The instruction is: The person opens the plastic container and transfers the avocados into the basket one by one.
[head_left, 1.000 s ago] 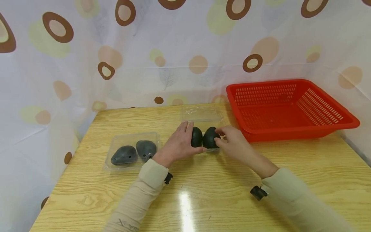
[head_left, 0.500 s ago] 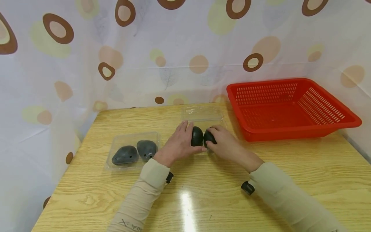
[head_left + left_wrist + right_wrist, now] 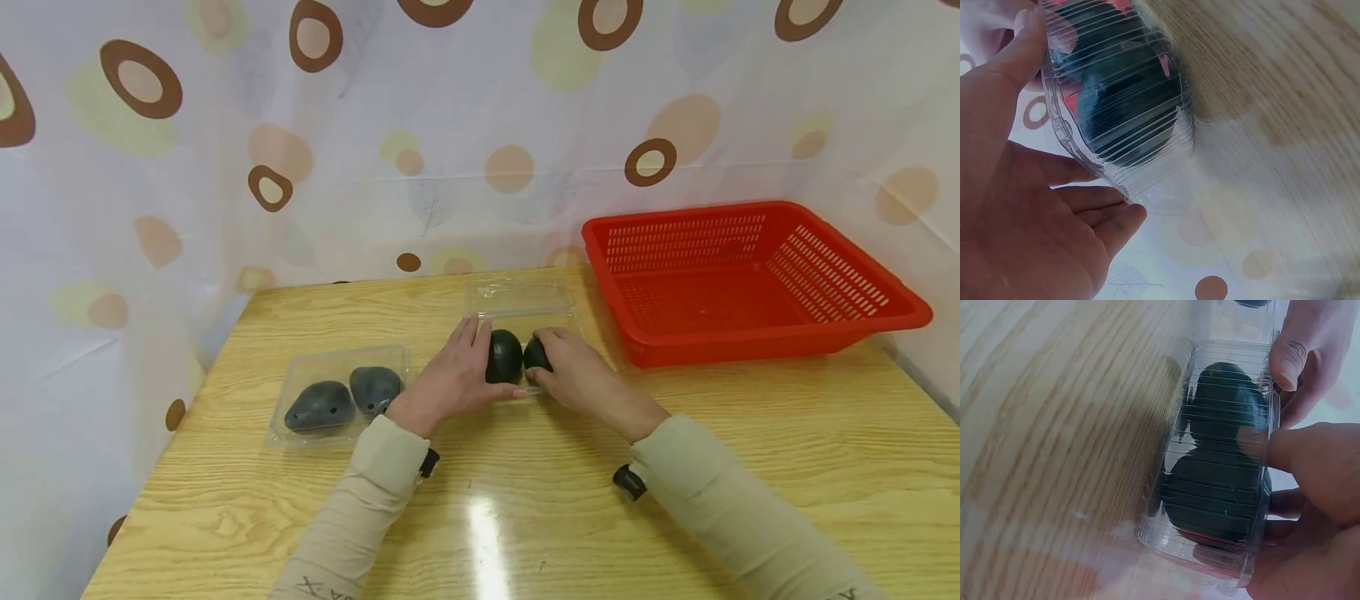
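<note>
**White spotted curtain (image 3: 465, 217), yellow wood-grain table (image 3: 570, 500): a pair being settled**

A clear, ribbed plastic clamshell box (image 3: 536, 322) rests on the table, its lid folded back toward 12 o'clock. Inside sit two smooth ovals: a dark-green left oval (image 3: 505, 357) and a dark-green right oval (image 3: 537, 354). The left hand (image 3: 459, 371) straddles the box, gripping its rim between thumb and fingertips; the right hand (image 3: 573, 367) grasps the right oval, thumb inside the wall. From the box, a second clear plastic container (image 3: 311, 371) holding two dark-grey rounded shapes lies near 9 o'clock, and a red slotted plastic basket (image 3: 750, 346) near 2 o'clock.

The step in hand seems to be seating the right oval; the next move probably calls for loosening the right fingers gently while the left steadies the thin plastic.
</note>
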Demonstrator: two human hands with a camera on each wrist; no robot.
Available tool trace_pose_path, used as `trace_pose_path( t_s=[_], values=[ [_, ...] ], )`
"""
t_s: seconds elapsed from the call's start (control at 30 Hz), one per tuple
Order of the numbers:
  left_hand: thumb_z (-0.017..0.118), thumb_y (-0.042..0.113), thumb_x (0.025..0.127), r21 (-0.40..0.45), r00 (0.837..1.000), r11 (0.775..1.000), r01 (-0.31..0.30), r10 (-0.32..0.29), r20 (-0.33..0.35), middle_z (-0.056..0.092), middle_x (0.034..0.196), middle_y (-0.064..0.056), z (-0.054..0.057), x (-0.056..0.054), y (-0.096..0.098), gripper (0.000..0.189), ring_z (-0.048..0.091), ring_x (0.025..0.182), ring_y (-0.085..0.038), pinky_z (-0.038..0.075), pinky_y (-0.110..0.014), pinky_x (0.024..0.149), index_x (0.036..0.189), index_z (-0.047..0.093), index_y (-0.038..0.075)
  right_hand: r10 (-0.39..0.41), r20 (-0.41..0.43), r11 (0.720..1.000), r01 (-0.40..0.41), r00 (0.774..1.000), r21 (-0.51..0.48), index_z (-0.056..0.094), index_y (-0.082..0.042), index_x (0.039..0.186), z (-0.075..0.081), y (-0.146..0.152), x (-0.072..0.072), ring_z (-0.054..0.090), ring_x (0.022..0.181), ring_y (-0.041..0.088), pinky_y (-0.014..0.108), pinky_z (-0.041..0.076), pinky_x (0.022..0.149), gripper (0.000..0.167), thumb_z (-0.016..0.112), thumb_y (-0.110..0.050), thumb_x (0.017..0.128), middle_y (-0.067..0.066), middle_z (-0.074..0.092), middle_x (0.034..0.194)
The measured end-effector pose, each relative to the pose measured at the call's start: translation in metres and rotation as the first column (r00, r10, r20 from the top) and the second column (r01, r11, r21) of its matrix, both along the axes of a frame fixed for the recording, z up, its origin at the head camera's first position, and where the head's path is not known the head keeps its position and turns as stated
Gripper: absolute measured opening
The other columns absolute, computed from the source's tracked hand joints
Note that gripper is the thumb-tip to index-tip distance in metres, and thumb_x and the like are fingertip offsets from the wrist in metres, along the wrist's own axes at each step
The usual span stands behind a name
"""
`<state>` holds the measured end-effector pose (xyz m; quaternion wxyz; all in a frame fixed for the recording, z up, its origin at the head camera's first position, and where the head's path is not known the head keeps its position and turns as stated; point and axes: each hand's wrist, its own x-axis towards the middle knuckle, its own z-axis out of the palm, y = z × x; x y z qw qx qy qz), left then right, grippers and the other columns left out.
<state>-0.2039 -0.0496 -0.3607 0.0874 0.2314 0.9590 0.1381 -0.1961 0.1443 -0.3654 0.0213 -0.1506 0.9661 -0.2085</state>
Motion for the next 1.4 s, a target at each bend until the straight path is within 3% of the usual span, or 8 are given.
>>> trace_pose_path(
  t_s=[0.33, 0.63, 0.97, 1.4],
  values=[
    [0.068, 0.066, 0.082, 0.044, 1.0, 0.999, -0.009, 0.011, -0.029, 0.015, 0.165, -0.022, -0.002, -0.002, 0.0, 0.114, 0.014, 0.154, -0.031, 0.028, -0.044, 0.122, 0.158, 0.014, 0.0, -0.007, -0.002, 0.999, 0.007, 1.0, -0.031, 0.048, 0.003, 0.14, -0.002, 0.0, 0.0, 0.055, 0.125, 0.041, 0.055, 0.046, 0.106, 0.054, 0.067, -0.021, 0.095, 0.025, 0.051, 0.141],
    [0.06, 0.063, 0.09, 0.049, 1.0, 0.999, -0.006, 0.006, -0.005, 0.011, 0.165, -0.022, -0.001, -0.001, -0.003, 0.106, 0.011, 0.155, -0.031, 0.025, -0.043, 0.123, 0.158, 0.011, -0.001, -0.007, -0.018, 0.999, 0.007, 1.0, -0.033, 0.05, 0.004, 0.138, -0.004, 0.001, 0.001, 0.057, 0.123, 0.039, 0.054, 0.047, 0.104, 0.053, 0.068, -0.02, 0.094, 0.024, 0.053, 0.139],
    [0.062, 0.063, 0.088, 0.033, 1.0, 0.999, -0.019, 0.019, -0.012, 0.014, 0.165, -0.021, -0.001, -0.002, 0.001, 0.108, 0.014, 0.154, -0.03, 0.026, -0.041, 0.123, 0.158, 0.013, -0.002, 0.02, -0.082, 0.997, -0.026, 0.996, -0.073, 0.052, 0.003, 0.135, -0.005, 0.004, 0.003, 0.058, 0.118, 0.038, 0.053, 0.049, 0.101, 0.049, 0.069, -0.017, 0.093, 0.023, 0.056, 0.135],
    [0.065, 0.063, 0.086, 0.042, 0.999, 0.998, -0.04, 0.039, 0.021, 0.009, 0.166, -0.02, 0.0, -0.002, 0.001, 0.11, 0.012, 0.155, -0.03, 0.025, -0.042, 0.123, 0.158, 0.011, 0.0, -0.003, -0.075, 0.994, -0.005, 0.997, -0.112, 0.048, -0.001, 0.141, 0.004, 0.015, 0.007, 0.055, 0.121, 0.039, 0.057, 0.047, 0.103, 0.053, 0.067, -0.018, 0.095, 0.022, 0.049, 0.143]
  ],
)
